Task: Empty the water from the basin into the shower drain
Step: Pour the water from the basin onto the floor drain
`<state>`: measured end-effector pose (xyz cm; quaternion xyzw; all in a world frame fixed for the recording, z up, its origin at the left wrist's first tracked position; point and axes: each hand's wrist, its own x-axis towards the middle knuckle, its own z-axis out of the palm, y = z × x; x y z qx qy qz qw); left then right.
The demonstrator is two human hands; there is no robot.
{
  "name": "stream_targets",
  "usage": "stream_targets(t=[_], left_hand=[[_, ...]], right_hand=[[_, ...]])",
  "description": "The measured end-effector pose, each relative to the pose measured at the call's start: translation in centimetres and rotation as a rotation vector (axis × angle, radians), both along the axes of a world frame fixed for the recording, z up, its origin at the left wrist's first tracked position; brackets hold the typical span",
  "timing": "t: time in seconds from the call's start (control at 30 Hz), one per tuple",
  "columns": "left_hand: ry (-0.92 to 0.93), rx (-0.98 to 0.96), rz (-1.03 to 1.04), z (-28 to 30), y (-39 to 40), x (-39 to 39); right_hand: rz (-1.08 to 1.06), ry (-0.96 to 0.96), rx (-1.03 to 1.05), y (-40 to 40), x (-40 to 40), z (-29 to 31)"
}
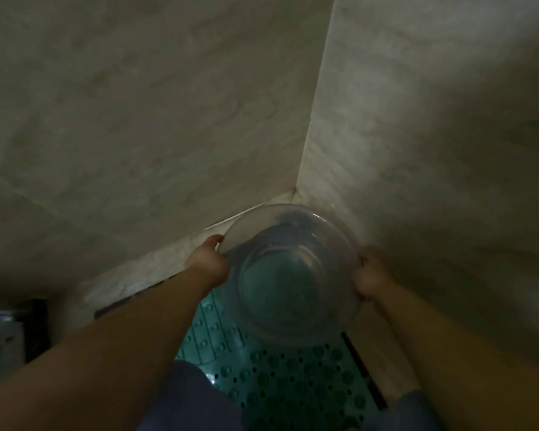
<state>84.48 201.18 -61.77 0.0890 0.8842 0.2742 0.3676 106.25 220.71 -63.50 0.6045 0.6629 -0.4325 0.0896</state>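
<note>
A clear plastic basin [290,272] is held in the air over the corner of a dim shower floor. My left hand [207,264] grips its left rim and my right hand [369,279] grips its right rim. The basin tilts slightly away from me, and I cannot tell how much water is in it. A dark round shape, perhaps the drain [293,219], shows through the far part of the basin, next to the wall corner.
A teal rubber mat [280,377] with bumps and holes covers the floor below the basin. Marble-tiled walls [137,119] meet in a corner just behind it. A dark strip [363,370] runs along the right wall base. My knees are at the bottom edge.
</note>
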Motion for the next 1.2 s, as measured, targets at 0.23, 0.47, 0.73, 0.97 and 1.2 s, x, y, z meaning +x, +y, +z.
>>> stream_targets(t=[0.23, 0.47, 0.73, 0.97, 1.2], left_hand=[[0.006, -0.033, -0.036, -4.3, 1.7, -1.6], [0.014, -0.088, -0.09, -6.0, 2.4, -2.3], [0.019, -0.101, -0.121, -6.9, 3.3, -2.7], [0.043, -0.107, -0.169, -7.6, 4.3, -2.8], [0.055, -0.137, -0.222, -8.4, 4.8, -2.9]], right_hand=[[-0.013, -0.04, 0.03, 1.2, -1.7, -3.0], [-0.019, -0.08, 0.004, 1.5, -2.2, -3.9], [-0.036, -0.099, -0.058, 2.3, -2.8, -4.3], [-0.067, -0.113, -0.117, 2.9, -2.7, -4.9], [-0.064, -0.158, -0.124, 3.5, -3.0, -5.6]])
